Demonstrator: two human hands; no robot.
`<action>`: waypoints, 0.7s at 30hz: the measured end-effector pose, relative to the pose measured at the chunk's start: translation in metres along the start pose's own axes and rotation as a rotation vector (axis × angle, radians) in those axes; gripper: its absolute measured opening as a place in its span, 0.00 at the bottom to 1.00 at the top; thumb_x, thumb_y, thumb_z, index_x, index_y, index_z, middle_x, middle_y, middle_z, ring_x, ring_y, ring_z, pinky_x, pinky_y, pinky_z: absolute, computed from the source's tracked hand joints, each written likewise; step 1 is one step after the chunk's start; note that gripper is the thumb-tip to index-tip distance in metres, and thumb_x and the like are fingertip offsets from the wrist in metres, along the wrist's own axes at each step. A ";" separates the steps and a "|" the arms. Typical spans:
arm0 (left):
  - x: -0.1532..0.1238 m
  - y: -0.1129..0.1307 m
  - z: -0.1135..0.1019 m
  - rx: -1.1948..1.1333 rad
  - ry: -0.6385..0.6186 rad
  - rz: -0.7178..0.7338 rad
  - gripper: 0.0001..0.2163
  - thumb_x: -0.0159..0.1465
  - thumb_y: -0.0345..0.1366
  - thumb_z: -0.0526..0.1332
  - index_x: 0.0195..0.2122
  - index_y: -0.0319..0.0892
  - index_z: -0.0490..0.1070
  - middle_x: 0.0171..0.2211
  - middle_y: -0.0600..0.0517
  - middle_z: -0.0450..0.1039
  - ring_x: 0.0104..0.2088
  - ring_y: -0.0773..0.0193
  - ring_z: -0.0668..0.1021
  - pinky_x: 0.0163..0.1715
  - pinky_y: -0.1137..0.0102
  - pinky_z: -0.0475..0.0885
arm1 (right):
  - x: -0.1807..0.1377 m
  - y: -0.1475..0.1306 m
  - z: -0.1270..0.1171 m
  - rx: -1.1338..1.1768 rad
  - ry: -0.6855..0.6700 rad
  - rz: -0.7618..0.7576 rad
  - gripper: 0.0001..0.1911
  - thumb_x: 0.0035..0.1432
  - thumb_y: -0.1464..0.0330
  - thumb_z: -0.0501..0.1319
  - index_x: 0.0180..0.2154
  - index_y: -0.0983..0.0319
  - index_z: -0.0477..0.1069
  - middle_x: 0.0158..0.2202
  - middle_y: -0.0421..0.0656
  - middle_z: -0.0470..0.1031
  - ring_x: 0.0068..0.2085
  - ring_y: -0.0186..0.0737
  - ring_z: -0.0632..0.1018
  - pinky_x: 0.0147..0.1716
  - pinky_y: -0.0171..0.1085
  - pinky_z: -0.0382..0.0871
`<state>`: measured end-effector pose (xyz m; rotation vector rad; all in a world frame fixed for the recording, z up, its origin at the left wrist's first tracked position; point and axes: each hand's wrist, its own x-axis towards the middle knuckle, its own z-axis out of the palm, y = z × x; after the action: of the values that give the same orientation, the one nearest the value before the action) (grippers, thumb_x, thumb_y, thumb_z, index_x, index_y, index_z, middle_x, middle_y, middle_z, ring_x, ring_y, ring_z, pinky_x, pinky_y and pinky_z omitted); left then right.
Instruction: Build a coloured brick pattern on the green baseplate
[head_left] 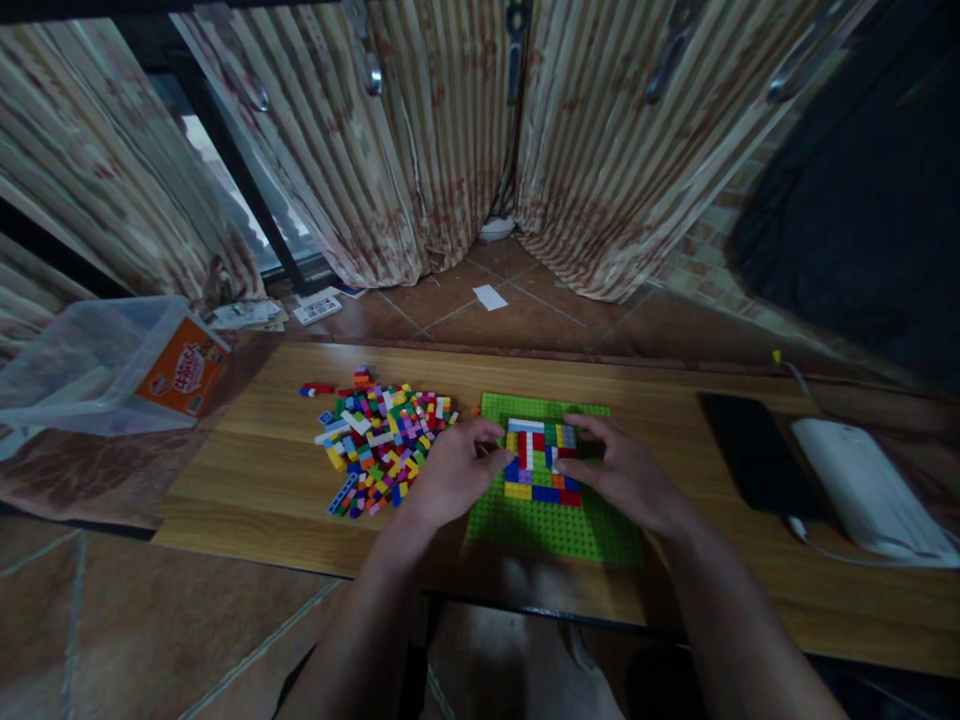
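Note:
A green studded baseplate (555,530) lies on the wooden table, and a multicoloured layer of toy bricks (546,493) forms a rough rectangle on it. Red, white, blue, yellow and orange pieces show in this layer. My left hand (457,470) is at its left side, thumb at the brick edge and forefinger apart from the thumb. Across from it, my right hand (619,468) reaches over the right side, with thumb and forefinger spread and their tips at the bricks. No brick can be made out clearly in either hand. The fingers hide parts of both side edges.
Left of the baseplate spreads a heap of loose bricks (386,440). A clear plastic bin (90,370) with an orange label stands beyond the table's left end. On the right lie a black phone (757,455) and a white device (870,485) with a cable. Curtains hang behind.

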<state>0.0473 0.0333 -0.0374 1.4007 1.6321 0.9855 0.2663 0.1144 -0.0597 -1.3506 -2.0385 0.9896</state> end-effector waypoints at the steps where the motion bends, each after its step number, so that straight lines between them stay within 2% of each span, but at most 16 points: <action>1: 0.000 0.001 0.005 0.011 -0.010 0.004 0.05 0.60 0.32 0.62 0.37 0.40 0.76 0.33 0.51 0.78 0.32 0.64 0.78 0.32 0.71 0.71 | 0.000 0.000 0.001 -0.013 0.001 -0.011 0.29 0.47 0.59 0.69 0.52 0.59 0.73 0.52 0.51 0.76 0.47 0.50 0.79 0.46 0.50 0.73; 7: -0.002 0.003 0.023 0.058 -0.029 0.019 0.04 0.60 0.29 0.61 0.36 0.41 0.75 0.31 0.51 0.79 0.31 0.63 0.79 0.31 0.71 0.71 | -0.001 0.003 0.001 -0.079 0.015 -0.077 0.28 0.48 0.56 0.69 0.51 0.56 0.74 0.49 0.50 0.78 0.46 0.53 0.80 0.43 0.51 0.74; 14: -0.004 0.002 0.028 0.131 -0.015 0.035 0.05 0.60 0.31 0.61 0.36 0.42 0.75 0.30 0.52 0.78 0.30 0.62 0.79 0.30 0.71 0.70 | 0.002 0.009 0.000 -0.117 -0.053 0.031 0.34 0.46 0.51 0.68 0.53 0.58 0.73 0.47 0.52 0.79 0.43 0.55 0.81 0.42 0.52 0.74; 18: -0.005 0.005 0.020 0.153 0.030 0.029 0.07 0.62 0.33 0.60 0.39 0.41 0.76 0.29 0.51 0.78 0.28 0.62 0.78 0.30 0.70 0.71 | 0.004 0.009 -0.003 -0.105 -0.080 0.088 0.38 0.42 0.48 0.69 0.53 0.59 0.73 0.49 0.53 0.79 0.42 0.57 0.81 0.41 0.51 0.75; 21: -0.004 0.004 0.000 0.182 0.129 0.015 0.09 0.64 0.34 0.59 0.43 0.41 0.76 0.33 0.50 0.79 0.32 0.61 0.79 0.34 0.69 0.72 | 0.006 0.010 -0.007 -0.084 -0.140 0.141 0.39 0.43 0.46 0.67 0.54 0.59 0.72 0.49 0.51 0.79 0.42 0.56 0.82 0.39 0.48 0.76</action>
<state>0.0490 0.0299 -0.0334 1.4977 1.8478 0.9731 0.2745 0.1240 -0.0631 -1.5252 -2.1319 1.0980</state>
